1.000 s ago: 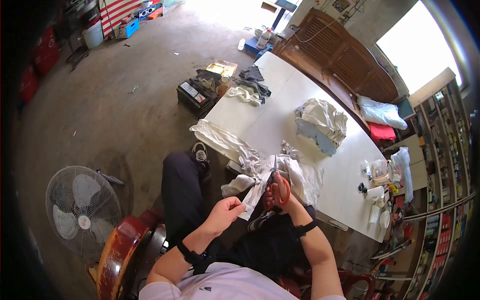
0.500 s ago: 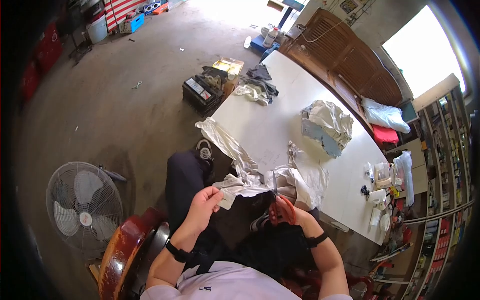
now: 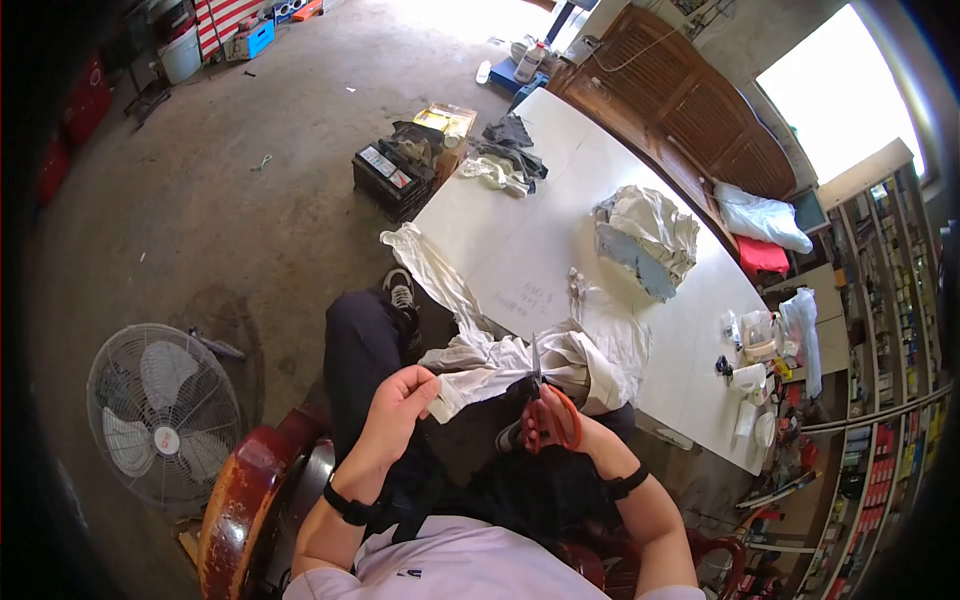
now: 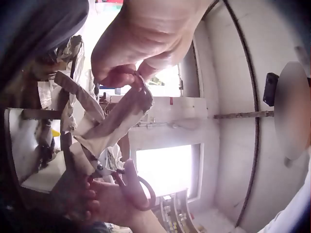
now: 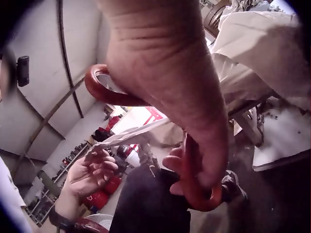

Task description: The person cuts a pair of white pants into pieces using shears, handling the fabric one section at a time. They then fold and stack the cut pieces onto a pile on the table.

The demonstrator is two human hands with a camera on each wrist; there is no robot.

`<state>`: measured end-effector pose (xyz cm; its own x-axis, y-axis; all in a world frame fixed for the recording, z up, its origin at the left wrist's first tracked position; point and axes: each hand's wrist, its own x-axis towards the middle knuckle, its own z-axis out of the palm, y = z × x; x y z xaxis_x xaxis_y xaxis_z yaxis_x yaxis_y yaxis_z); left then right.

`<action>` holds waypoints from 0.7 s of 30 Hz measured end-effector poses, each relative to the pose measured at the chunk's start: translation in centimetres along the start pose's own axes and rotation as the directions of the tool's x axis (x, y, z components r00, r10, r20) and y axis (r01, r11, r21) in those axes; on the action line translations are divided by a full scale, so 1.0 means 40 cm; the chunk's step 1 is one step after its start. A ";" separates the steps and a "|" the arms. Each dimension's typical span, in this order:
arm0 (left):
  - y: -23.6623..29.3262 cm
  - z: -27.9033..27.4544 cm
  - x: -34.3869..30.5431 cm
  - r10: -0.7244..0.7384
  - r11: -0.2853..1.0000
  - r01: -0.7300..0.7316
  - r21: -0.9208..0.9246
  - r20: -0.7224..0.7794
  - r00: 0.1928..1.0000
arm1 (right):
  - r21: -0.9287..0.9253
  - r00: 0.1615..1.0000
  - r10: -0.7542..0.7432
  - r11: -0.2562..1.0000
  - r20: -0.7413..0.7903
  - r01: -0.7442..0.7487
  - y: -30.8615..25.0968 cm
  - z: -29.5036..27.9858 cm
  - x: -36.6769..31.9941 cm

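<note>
My left hand (image 3: 398, 405) pinches the end of a creamy white cloth (image 3: 478, 362) between thumb and fingers. The cloth runs rightward in creased folds over my lap and the near table edge. In my right hand (image 3: 560, 420) are scissors (image 3: 572, 432) with red-orange loop handles, my fingers through the loops. Their metal blades point away from me and overlap the cloth in the head view. From the left wrist view, the scissors' pivot (image 4: 100, 167) lies right at the cloth's lower end. A taut edge of the cloth (image 5: 131, 137) stretches between both hands in the right wrist view.
On the white table (image 3: 560, 160) sits a bundle of cream and grey cloth (image 3: 648, 240). Dark and pale rags (image 3: 508, 160) lie at its far left corner, beside a black battery (image 3: 390, 180). Cups and bags (image 3: 760, 350) stand at the right end. A floor fan (image 3: 165, 420) is at left.
My left hand has moved up and left with the cloth's end, spreading the cloth sideways. The scissors dipped to the right, then came back left against the cloth.
</note>
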<state>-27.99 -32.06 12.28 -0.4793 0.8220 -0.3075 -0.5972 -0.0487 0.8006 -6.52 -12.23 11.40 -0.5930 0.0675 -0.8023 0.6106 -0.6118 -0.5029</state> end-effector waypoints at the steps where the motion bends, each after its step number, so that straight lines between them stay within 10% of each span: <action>1: 0.003 0.000 -0.008 -0.017 0.999 0.016 0.046 0.010 1.000 | -0.006 1.000 -0.004 1.000 0.000 0.004 -0.016 0.002 0.009; 21: 0.042 -0.012 0.001 0.065 0.988 -0.055 0.144 -0.065 0.996 | 0.177 0.968 -0.214 0.956 -0.130 0.235 -0.179 0.017 0.173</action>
<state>-29.31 -32.38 13.38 -0.5576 0.7787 -0.2876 -0.4708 -0.0113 0.8822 -15.36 -7.92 9.69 -0.6367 0.2988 -0.7109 0.3511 -0.7084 -0.6122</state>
